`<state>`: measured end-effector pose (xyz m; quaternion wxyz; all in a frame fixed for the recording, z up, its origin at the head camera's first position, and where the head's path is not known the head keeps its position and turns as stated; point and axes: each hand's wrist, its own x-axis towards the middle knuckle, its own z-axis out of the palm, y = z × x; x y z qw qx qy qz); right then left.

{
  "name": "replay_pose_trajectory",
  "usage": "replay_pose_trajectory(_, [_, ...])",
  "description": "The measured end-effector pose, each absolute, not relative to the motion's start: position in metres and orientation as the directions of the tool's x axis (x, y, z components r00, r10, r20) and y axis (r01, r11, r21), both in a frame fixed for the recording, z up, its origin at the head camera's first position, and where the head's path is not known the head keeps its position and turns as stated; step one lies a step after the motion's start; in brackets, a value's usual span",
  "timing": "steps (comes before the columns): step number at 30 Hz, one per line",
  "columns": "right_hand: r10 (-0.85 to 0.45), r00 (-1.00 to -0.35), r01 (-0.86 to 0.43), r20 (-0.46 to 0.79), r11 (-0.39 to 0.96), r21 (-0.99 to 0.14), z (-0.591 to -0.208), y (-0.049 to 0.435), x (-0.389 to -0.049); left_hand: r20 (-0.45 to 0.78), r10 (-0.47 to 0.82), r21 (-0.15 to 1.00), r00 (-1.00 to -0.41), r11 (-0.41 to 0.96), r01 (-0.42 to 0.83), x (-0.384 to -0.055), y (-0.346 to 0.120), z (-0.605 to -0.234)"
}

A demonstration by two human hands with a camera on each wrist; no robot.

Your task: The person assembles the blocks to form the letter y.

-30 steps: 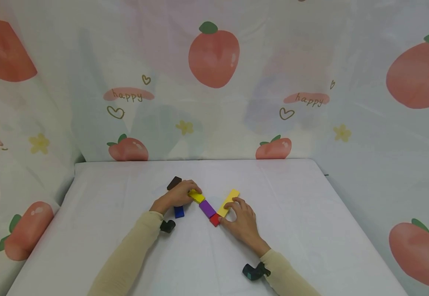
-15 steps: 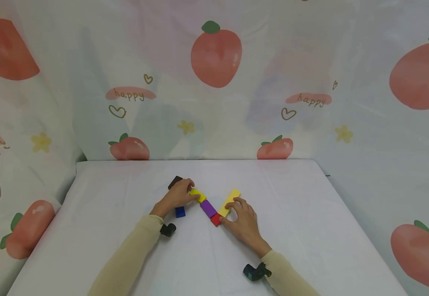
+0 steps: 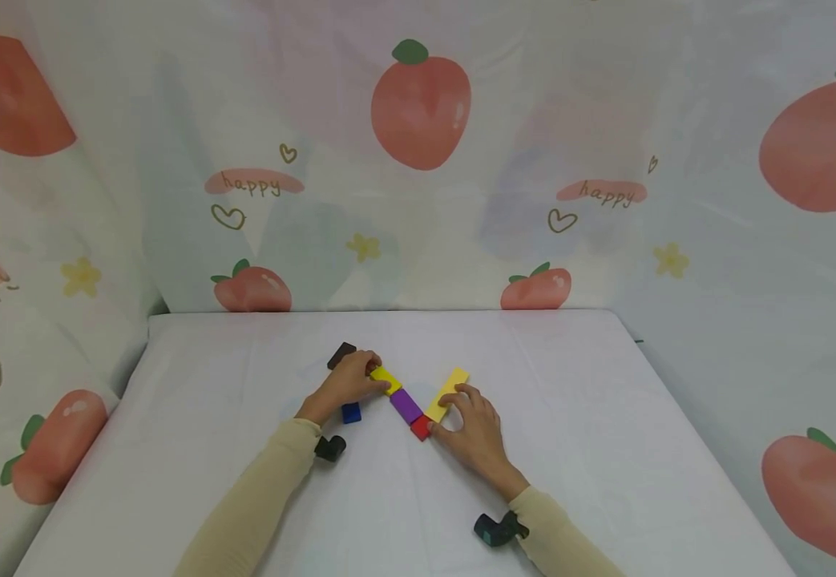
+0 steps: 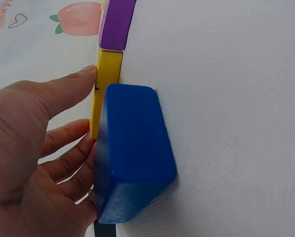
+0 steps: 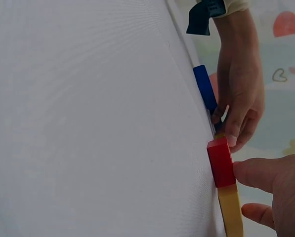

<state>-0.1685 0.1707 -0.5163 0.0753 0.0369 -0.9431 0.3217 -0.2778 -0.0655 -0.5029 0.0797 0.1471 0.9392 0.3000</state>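
The short yellow block [image 3: 387, 377] is pinched by the left hand [image 3: 346, 380]. Nearer and rightward, the red block [image 3: 420, 429] is touched by the right hand [image 3: 477, 431], its fingers loosely spread.

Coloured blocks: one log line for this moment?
left hand: touches short yellow block; right hand: touches red block; purple block: between both

Smooth, satin-looking red block [image 5: 221, 165]; matt, finely textured, cloth-like white tabletop [image 5: 98, 123].

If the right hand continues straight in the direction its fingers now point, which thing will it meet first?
The right hand would most likely meet the long pale yellow block first; it lies directly there, though depth leaves exact contact unclear.
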Motion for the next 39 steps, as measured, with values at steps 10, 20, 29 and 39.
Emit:
replay_pose_trajectory(10, [-0.021, -0.985, -0.123, 0.174, 0.791, -0.600, -0.5168, 0.1715, -0.1682, -0.038, 0.344, 0.598, -0.938, 0.760, 0.254, -0.2753, -0.0662, -0.5032])
replay_pose_trajectory(20, [-0.028, -0.974, -0.159, 0.226, 0.795, -0.585, -0.5194, 0.1709, -0.1680, -0.038, 0.356, 0.598, -0.934, 0.757, 0.264, -0.2746, -0.0664, -0.5036])
replay_pose_trajectory(29, [-0.024, -0.984, -0.126, 0.175, 0.791, -0.599, -0.5176, 0.1715, -0.1691, -0.035, 0.349, 0.599, -0.937, 0.757, 0.259, -0.2733, -0.0667, -0.5011])
replay_pose_trajectory(39, [-0.023, -0.980, -0.139, 0.199, 0.792, -0.594, -0.5191, 0.1710, -0.1685, -0.039, 0.350, 0.605, -0.936, 0.754, 0.257, -0.2736, -0.0681, -0.5013])
